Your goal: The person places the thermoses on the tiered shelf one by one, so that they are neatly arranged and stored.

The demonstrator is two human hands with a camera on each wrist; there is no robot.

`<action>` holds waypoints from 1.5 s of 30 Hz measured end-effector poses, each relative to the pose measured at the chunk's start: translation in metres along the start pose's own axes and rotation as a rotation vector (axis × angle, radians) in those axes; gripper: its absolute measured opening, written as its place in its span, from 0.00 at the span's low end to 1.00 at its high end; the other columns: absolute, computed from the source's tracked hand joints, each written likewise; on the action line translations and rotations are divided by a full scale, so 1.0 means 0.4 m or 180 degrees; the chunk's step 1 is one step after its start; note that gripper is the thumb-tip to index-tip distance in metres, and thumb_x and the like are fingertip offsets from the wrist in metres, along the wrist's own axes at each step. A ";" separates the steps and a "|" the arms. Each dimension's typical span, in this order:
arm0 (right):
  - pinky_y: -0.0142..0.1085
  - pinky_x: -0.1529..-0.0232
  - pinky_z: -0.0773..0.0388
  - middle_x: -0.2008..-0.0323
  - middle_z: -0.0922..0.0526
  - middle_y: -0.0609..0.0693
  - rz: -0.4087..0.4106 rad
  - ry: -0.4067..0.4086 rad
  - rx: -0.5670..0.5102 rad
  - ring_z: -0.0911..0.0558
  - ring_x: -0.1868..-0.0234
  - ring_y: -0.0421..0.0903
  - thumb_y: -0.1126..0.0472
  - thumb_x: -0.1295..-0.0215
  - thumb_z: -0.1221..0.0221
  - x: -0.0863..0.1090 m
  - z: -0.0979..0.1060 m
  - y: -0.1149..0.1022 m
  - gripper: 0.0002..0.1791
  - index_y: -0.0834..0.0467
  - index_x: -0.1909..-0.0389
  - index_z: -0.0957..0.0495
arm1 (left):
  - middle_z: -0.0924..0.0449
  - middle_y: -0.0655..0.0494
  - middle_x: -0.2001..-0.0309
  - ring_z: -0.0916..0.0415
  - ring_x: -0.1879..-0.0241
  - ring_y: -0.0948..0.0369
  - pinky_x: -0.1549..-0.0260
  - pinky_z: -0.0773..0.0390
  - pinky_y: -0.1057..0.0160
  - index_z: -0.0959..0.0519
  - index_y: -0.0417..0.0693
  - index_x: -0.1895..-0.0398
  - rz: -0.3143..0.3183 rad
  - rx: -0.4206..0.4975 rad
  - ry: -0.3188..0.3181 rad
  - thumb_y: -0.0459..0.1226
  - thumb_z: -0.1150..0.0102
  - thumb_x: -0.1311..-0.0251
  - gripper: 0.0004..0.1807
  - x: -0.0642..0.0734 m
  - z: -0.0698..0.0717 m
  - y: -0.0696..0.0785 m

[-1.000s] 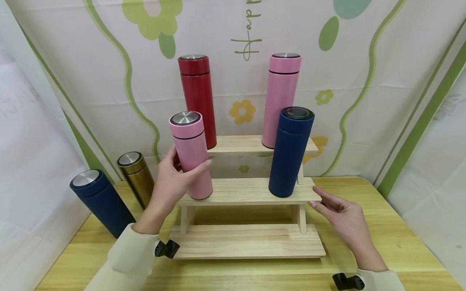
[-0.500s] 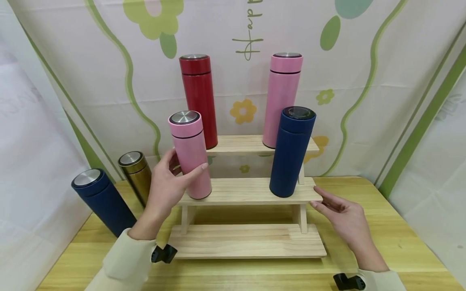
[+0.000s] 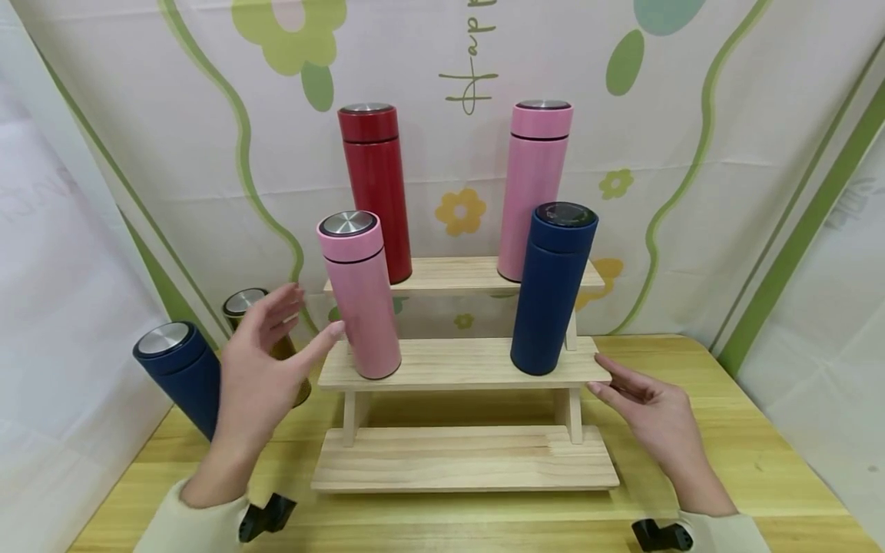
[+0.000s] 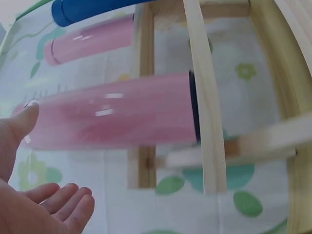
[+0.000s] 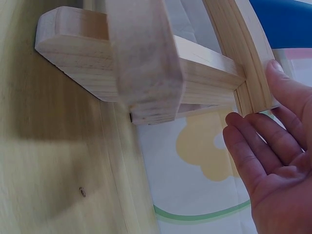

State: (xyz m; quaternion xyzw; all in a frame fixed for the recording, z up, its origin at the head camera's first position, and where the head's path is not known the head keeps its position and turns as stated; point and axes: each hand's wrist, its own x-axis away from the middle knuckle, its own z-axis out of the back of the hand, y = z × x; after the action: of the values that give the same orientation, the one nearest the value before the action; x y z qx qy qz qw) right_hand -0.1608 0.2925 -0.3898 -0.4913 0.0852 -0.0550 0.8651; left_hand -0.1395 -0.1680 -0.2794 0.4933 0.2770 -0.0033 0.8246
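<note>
My left hand (image 3: 259, 376) is open, thumb and fingers spread, just left of a pink thermos (image 3: 359, 296). That thermos stands upright on the left of the middle shelf of a wooden three-tier stand (image 3: 456, 365). In the left wrist view the thumb overlaps the lid end of the pink thermos (image 4: 117, 114). My right hand (image 3: 653, 415) holds the right end of the middle shelf between thumb and fingers; the right wrist view shows the thumb on the shelf (image 5: 248, 63). A dark blue thermos (image 3: 553, 292) stands at that shelf's right.
On the top shelf are a red thermos (image 3: 376, 192) and another pink thermos (image 3: 535, 192). Left of the stand, a blue thermos (image 3: 180, 376) and a gold thermos (image 3: 245, 301), partly behind my left hand, stand on the wooden table (image 3: 442, 530). A printed cloth (image 3: 442, 46) hangs behind.
My left hand has let go of the pink thermos and drawn back left, now in front of the gold thermos. The pink thermos shifted slightly left first. My right hand stays put.
</note>
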 end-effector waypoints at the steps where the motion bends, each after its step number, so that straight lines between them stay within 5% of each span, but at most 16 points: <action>1: 0.16 0.55 0.21 0.34 0.16 0.39 -0.0001 0.0002 0.0000 0.18 0.51 0.16 0.35 0.34 0.29 0.000 0.000 0.000 0.34 0.39 0.28 0.20 | 0.19 0.56 0.30 0.22 0.31 0.60 0.31 0.24 0.71 0.25 0.55 0.24 -0.0026 -0.0018 0.0108 0.44 0.20 0.37 0.38 0.005 0.013 -0.004; 9: 0.16 0.55 0.20 0.35 0.16 0.37 -0.0038 0.0038 -0.0021 0.17 0.52 0.17 0.35 0.34 0.28 0.002 0.000 0.007 0.34 0.39 0.29 0.20 | 0.13 0.69 0.42 0.18 0.41 0.73 0.39 0.24 0.78 0.14 0.54 0.37 -0.0068 0.0145 0.1122 0.31 0.20 0.41 0.28 0.032 0.101 -0.058; 15: 0.16 0.55 0.21 0.36 0.15 0.37 -0.0051 0.0054 0.0003 0.16 0.52 0.18 0.34 0.34 0.29 0.004 0.000 0.010 0.34 0.38 0.29 0.20 | 0.16 0.74 0.42 0.23 0.39 0.73 0.39 0.28 0.75 0.17 0.55 0.33 0.0220 -0.0012 0.1796 0.35 0.17 0.45 0.34 0.041 0.137 -0.129; 20: 0.17 0.55 0.20 0.34 0.16 0.40 -0.0042 0.0059 0.0022 0.17 0.51 0.17 0.34 0.35 0.28 0.003 0.000 0.006 0.34 0.38 0.29 0.19 | 0.27 0.72 0.30 0.32 0.30 0.72 0.32 0.37 0.73 0.28 0.63 0.24 0.0642 -0.0252 0.1984 0.43 0.17 0.44 0.44 0.043 0.154 -0.186; 24: 0.17 0.55 0.19 0.37 0.14 0.38 -0.0009 0.0069 0.0006 0.16 0.52 0.18 0.35 0.35 0.28 0.003 -0.001 0.001 0.34 0.39 0.30 0.19 | 0.34 0.68 0.23 0.37 0.24 0.68 0.26 0.41 0.71 0.36 0.66 0.20 0.0856 -0.0250 0.1887 0.46 0.18 0.43 0.49 0.043 0.169 -0.230; 29: 0.17 0.55 0.20 0.40 0.13 0.32 0.0002 0.0084 -0.0027 0.16 0.52 0.19 0.36 0.35 0.27 0.003 0.000 0.000 0.34 0.40 0.30 0.18 | 0.37 0.60 0.17 0.39 0.19 0.64 0.18 0.42 0.64 0.41 0.64 0.16 0.1180 -0.0119 0.1495 0.46 0.19 0.42 0.54 0.036 0.182 -0.280; 45: 0.17 0.55 0.20 0.37 0.14 0.39 0.0039 0.0079 0.0055 0.17 0.52 0.17 0.35 0.35 0.28 0.001 -0.002 0.000 0.33 0.39 0.30 0.18 | 0.42 0.48 0.14 0.43 0.16 0.47 0.16 0.41 0.47 0.46 0.60 0.12 0.2011 -0.0088 0.0670 0.56 0.22 0.39 0.57 0.027 0.180 -0.392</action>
State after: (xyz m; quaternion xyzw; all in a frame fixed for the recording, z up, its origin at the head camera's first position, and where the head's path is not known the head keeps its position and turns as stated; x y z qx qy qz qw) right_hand -0.1604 0.2919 -0.3901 -0.4826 0.0985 -0.0565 0.8684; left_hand -0.1416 -0.3042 -0.3857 0.5412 0.1940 0.3073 0.7583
